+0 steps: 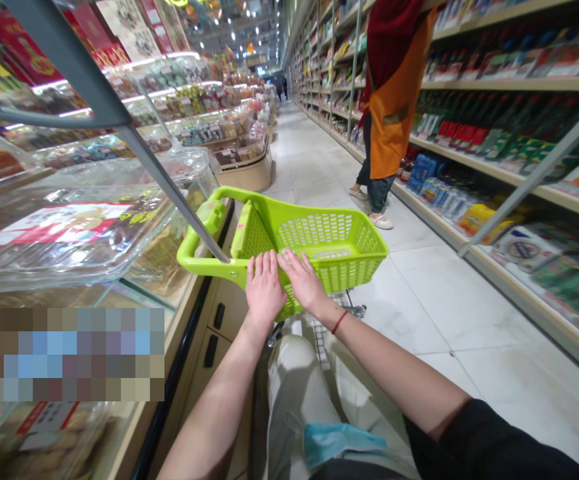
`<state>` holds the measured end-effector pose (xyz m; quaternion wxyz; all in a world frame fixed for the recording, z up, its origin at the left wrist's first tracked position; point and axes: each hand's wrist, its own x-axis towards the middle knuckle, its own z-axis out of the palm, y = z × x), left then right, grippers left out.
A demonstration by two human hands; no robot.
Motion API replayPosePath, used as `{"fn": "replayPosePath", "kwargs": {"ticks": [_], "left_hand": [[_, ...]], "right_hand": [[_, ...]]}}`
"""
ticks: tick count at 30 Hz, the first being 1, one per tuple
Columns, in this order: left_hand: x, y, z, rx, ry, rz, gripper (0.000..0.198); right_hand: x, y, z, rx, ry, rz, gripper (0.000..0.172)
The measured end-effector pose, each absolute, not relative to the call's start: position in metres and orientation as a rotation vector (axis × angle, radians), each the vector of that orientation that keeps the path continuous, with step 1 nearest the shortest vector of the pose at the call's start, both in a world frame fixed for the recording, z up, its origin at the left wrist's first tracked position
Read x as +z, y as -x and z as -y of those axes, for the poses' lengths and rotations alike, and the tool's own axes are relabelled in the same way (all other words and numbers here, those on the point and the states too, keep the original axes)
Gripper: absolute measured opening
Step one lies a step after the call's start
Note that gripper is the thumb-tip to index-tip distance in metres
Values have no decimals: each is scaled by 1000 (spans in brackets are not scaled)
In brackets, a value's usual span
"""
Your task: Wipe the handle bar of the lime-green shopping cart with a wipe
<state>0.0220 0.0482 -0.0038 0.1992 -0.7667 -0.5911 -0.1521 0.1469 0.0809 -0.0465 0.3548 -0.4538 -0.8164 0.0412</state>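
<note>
A lime-green plastic shopping cart (319,220) with perforated basket walls stands just ahead of my knees. No goods show inside its basket. My left hand (264,287) lies over the near side rim, fingers together and hooked across the edge. Right beside it, my right hand (303,281) rests on the same rim with its fingers bent over; a thin red cord circles that wrist. Both thumbs are mostly hidden. A grey bar (169,180) slants up from the rim, left of my hands, to a grey loop (94,113).
A display counter (169,327) with clear plastic covers (69,220) borders my left. Stocked shelves (509,153) run along the right. A person in an orange apron (394,107) stands by them. White floor tiles (409,280) stretch down the aisle. Something light blue (339,443) lies on my lap.
</note>
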Motion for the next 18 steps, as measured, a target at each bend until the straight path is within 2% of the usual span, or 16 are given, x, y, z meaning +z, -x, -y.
{"fn": "replayPosePath", "kwargs": {"ticks": [9, 14, 18], "left_hand": [[-2, -24, -48, -421, 2135, 1665, 74], [-1, -27, -47, -403, 2129, 1677, 76], [-1, -27, -46, -370, 2122, 1659, 76]], "right_hand": [[-68, -213, -78, -147, 1470, 2099, 62], [-60, -193, -74, 11, 1623, 1983, 58], [-50, -164, -76, 248, 1515, 1966, 69]]}}
